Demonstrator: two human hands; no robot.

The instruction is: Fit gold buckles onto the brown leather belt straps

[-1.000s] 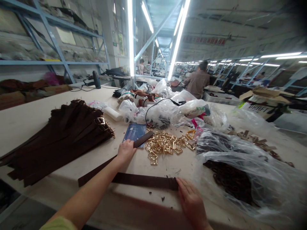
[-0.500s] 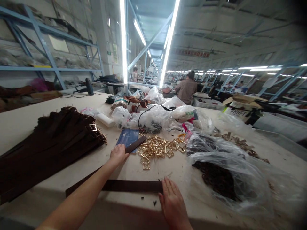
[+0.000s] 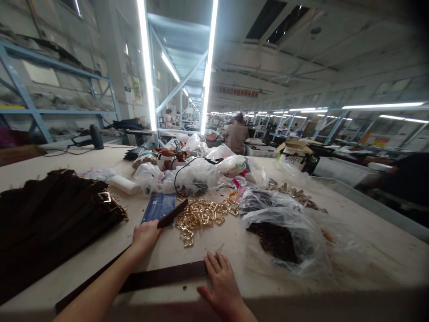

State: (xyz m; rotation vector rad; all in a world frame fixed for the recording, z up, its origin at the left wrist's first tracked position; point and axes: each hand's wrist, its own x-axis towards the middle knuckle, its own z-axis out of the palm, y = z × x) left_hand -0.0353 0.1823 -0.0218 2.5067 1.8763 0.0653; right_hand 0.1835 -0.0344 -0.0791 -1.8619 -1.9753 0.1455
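My left hand (image 3: 146, 236) is closed around a dark brown leather strap (image 3: 174, 213). The end of that strap sticks out past my fingers over a blue booklet (image 3: 157, 206), and its other part runs down to the left under my forearm. My right hand (image 3: 221, 281) lies flat with fingers spread, fingertips at the end of another brown strap length (image 3: 164, 275) on the table. Whether the two lengths join is hidden behind my left arm. Just beyond my hands is a heap of gold-coloured metal buckles (image 3: 201, 214).
A thick bundle of brown straps (image 3: 56, 228), some with buckles, lies at the left. At right is a clear plastic bag (image 3: 308, 237) with dark pieces inside. More plastic bags (image 3: 194, 172) and a white roll (image 3: 123, 184) lie behind. A person (image 3: 236, 134) is farther back.
The view has swung to the right, so the table's things appear farther left. My right thumb is spread wider from the fingers. My left hand keeps its hold on the strap.
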